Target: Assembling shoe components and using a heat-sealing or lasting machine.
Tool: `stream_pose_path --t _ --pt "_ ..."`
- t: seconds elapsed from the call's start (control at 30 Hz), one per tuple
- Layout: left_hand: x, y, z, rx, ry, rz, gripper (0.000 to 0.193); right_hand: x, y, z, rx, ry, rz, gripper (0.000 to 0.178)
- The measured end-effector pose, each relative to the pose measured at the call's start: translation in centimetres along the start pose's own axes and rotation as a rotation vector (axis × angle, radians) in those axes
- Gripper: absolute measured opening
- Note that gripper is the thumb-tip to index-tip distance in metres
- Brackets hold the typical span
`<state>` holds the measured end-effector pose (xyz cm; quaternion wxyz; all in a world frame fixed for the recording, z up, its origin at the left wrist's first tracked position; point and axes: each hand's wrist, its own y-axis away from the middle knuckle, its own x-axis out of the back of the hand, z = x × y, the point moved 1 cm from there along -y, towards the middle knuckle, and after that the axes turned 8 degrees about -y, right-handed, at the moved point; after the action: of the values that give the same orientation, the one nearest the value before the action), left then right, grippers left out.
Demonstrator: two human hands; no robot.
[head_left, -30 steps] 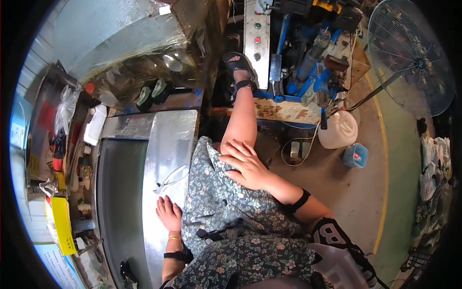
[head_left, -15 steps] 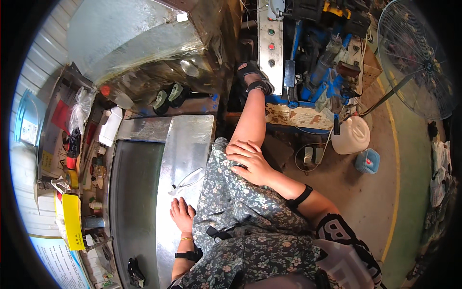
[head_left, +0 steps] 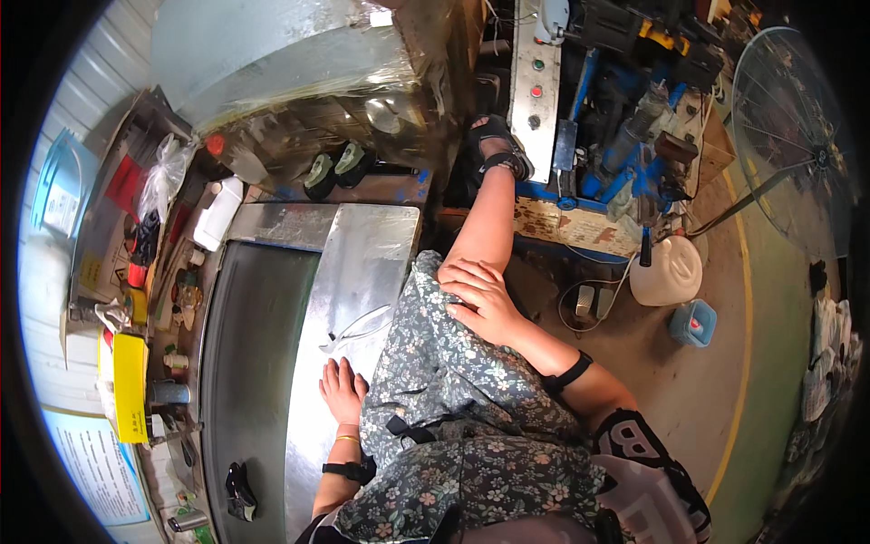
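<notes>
On a shiny metal plate [head_left: 349, 254], centre-left, silvery slim-handled pliers [head_left: 336, 342] lie just above our loosely spread left hand [head_left: 342, 394]; our spread right hand [head_left: 482, 301] rests at our knee [head_left: 466, 255]. We seem paused; grasping would mean closing a hand.

My left hand [head_left: 341, 394]: palm down, fingers [head_left: 333, 374] extended forward, slightly spread, thumb [head_left: 361, 386] out to right. Left wrist [head_left: 347, 433] about straight, left forearm [head_left: 335, 491] running up from lower edge. My right hand [head_left: 485, 304]: draped over my bare knee [head_left: 473, 247], palm down, fingers loosely curved, pointing left. Right forearm [head_left: 542, 352] angles up-left, right elbow [head_left: 616, 399] out to side. Hands well apart.
</notes>
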<state>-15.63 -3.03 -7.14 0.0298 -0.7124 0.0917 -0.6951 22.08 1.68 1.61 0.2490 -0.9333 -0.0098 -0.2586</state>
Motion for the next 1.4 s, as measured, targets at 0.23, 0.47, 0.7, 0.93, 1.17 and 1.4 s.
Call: stream_pose_path --t 0.23,0.47,0.7,0.93,1.17,1.4 --pt "1.7 0.3 -0.9 -0.019 0.174 0.002 0.045 -0.2 -0.2 -0.7 0.013 0.044 -0.005 0.032" --pt "4.8 3.5 -7.9 0.291 0.566 -0.028 0.033 -0.6 -0.5 -1.1 0.01 0.066 -0.007 0.029" --pt "6.8 11.0 -21.3 0.521 -0.119 0.097 0.045 -0.8 -1.1 -1.6 0.035 0.086 -0.032 0.029" --pt "6.0 20.0 -31.2 1.262 -0.479 -0.106 0.075 -1.0 -1.0 -3.0 0.006 0.204 -0.078 0.031" --pt "5.7 22.7 -40.1 1.256 -0.431 -0.03 0.091 -1.2 -2.7 -4.6 0.036 0.235 -0.05 0.031" --pt "9.0 9.8 -35.8 1.003 -0.452 -0.708 0.073 0.3 -1.3 -4.6 -0.03 0.307 -0.021 0.033"
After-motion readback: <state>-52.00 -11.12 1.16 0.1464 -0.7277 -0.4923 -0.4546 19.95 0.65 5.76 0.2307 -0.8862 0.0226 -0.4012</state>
